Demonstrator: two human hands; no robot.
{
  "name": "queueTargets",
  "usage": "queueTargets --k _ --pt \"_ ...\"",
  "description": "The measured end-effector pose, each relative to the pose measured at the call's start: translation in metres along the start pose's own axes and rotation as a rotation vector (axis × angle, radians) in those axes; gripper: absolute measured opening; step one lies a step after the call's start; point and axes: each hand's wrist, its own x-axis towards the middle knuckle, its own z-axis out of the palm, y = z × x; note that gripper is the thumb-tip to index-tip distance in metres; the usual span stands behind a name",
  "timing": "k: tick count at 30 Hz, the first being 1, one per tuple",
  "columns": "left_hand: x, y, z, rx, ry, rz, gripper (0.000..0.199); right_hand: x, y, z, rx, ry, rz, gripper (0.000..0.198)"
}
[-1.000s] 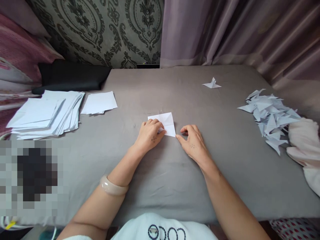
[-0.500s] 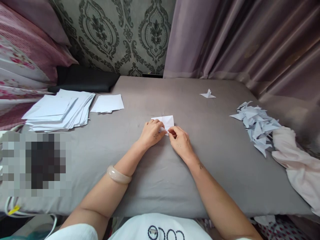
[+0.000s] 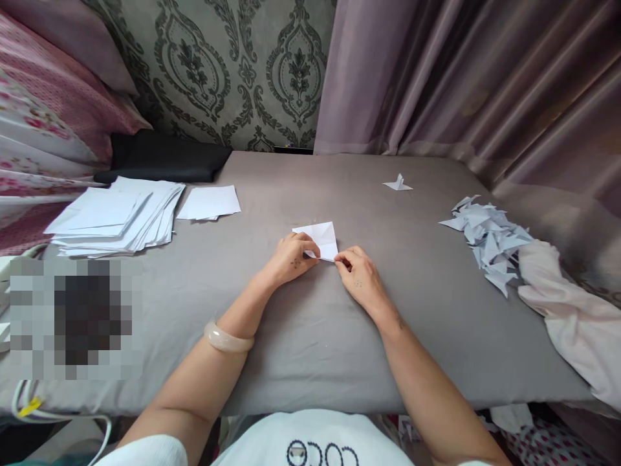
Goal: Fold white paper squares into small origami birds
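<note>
A small white sheet of paper [image 3: 324,236] with crease lines lies on the grey cloth-covered table [image 3: 310,343], between my two hands. My left hand [image 3: 294,255] covers its left part, thumb and fingers closed on the near edge. At the near right corner, my right hand [image 3: 358,272] pinches the paper between thumb and fingertips. Part of the sheet is hidden beneath the left fingers.
On the left stand a thick stack of white paper [image 3: 116,213] and a smaller stack [image 3: 209,202]. One folded paper shape [image 3: 398,183] sits at the back right. Farther right are a heap of folded paper shapes [image 3: 490,236] and a pale cloth [image 3: 557,291].
My right hand has shifted right along the paper's near edge to its corner. My left hand has moved slightly left, so more of the sheet shows between them.
</note>
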Motion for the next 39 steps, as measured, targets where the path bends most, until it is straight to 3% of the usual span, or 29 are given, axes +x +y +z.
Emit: queueTargets --k 5,10,25,39 --pt "-0.002 0.009 0.003 0.220 0.065 0.128 0.018 0.002 -0.005 -0.003 -0.265 0.052 -0.082 0.025" --pt "-0.002 0.013 0.007 0.313 0.023 0.189 0.019 -0.003 -0.006 -0.007 -0.341 0.006 -0.076 0.026" --pt "0.008 0.012 0.012 0.162 0.059 0.012 0.023 0.000 -0.001 -0.005 -0.196 0.060 0.091 0.017" --pt "0.013 0.014 0.012 0.144 0.045 -0.090 0.019 0.010 -0.004 -0.004 -0.262 -0.012 0.195 0.015"
